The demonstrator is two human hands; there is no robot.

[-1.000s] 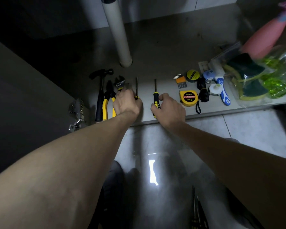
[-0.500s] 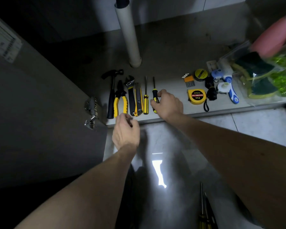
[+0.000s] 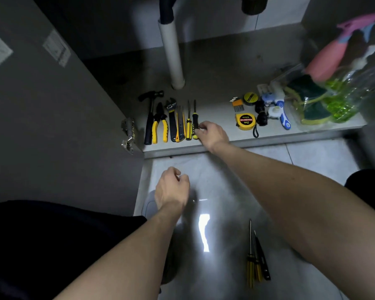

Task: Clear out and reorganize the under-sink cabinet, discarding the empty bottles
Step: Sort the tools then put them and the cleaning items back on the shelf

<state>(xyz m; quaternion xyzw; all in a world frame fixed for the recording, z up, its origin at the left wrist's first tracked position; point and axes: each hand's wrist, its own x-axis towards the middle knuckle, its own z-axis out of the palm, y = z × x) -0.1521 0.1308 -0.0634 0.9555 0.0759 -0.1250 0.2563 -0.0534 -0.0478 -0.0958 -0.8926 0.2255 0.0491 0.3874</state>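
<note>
I note a row of tools along the front edge of the cabinet floor [image 3: 214,109]: hammer [image 3: 149,118], pliers [image 3: 159,124], wrench [image 3: 172,120], then two screwdrivers. My right hand [image 3: 212,134] pinches the handle of the black-and-yellow screwdriver [image 3: 195,123] at the row's right end. My left hand [image 3: 171,188] hangs over the tiled floor [image 3: 225,191], fingers loosely curled, holding nothing. The tape measure [image 3: 245,121] lies nearer the right edge; the spray bottle [image 3: 329,59] stands at the right corner.
</note>
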